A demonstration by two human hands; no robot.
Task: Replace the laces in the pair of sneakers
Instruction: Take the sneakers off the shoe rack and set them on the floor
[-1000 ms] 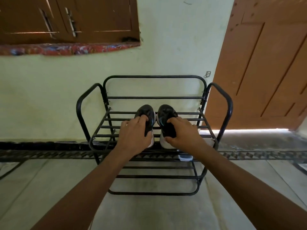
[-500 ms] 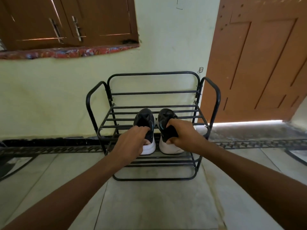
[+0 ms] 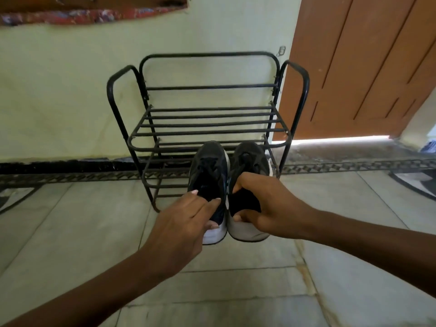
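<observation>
Before a pale green wall, a person's two bare arms reach forward over a stone-tiled floor, each hand on one of a pair of dark sneakers held side by side in front of a black metal shoe rack. At about 11 o'clock, a strip of red patterned cloth runs along a ledge on the wall. Lower, near 7 o'clock, the left arm rises to the left hand, whose fingers lie fairly straight across the collar of the left sneaker while the thumb presses at its white heel; whether that amounts to a firm grip cannot be told. The shoe points toe-first toward the rack, its black laces faintly visible over the tongue. Just beside it, touching along the sole, sits the right sneaker, also toe-forward. The right hand has it by the heel, fingers curled into the opening and thumb hooked under the white rear sole. Both shoes overlap the rack's lower bars in view; whether they rest on them is unclear. At 1 to 2 o'clock stands a brown wooden door, daylight showing under its bottom edge.
</observation>
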